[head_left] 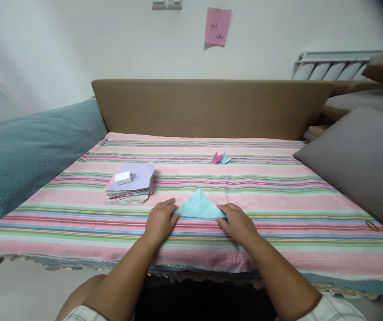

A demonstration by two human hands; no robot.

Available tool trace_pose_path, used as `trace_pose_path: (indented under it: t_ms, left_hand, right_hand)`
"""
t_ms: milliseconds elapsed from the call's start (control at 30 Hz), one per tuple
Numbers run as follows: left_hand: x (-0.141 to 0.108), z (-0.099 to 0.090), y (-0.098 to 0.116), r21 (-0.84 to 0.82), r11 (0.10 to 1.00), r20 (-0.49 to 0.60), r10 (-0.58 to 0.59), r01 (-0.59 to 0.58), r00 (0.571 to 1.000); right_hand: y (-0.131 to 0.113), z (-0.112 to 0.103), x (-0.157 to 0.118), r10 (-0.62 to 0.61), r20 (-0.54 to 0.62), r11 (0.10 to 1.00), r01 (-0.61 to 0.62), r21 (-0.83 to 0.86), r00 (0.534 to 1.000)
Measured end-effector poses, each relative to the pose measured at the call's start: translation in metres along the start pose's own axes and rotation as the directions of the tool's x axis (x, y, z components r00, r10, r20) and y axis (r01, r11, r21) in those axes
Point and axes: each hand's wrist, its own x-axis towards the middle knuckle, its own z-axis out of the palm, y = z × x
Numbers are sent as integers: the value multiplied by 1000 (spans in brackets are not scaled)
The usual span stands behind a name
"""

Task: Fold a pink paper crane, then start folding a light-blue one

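Observation:
A light blue sheet of origami paper (198,206), folded into a triangle with faint creases, rests on the striped cloth with its peak pointing away from me. My left hand (161,219) pinches its left corner between thumb and fingers. At the opposite corner, my right hand (236,221) grips the paper the same way. Both corner tips are partly hidden by my fingers. The long edge of the triangle faces me and runs between the two hands.
Left of the hands, a stack of coloured paper (134,178) bears a white charger plug (123,178). Farther back lie a pink folded paper piece (217,158) and a blue one (225,158). A grey cushion (359,165) leans at right; a brown ring-like item (372,225) lies near it.

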Motion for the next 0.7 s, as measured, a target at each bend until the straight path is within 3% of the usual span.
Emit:
trace_pose_path:
  t_ms: [367,700]
  left_hand:
    - [0,2,0,-113,993,-19,26,-28,999]
    - [-2,2,-1,-75,994,-15,78,-79,997]
  right_hand:
    - [1,-1,2,-81,-67,995,85,53,994]
    - [-1,-1,2,-121,-71,991,124,50,990]
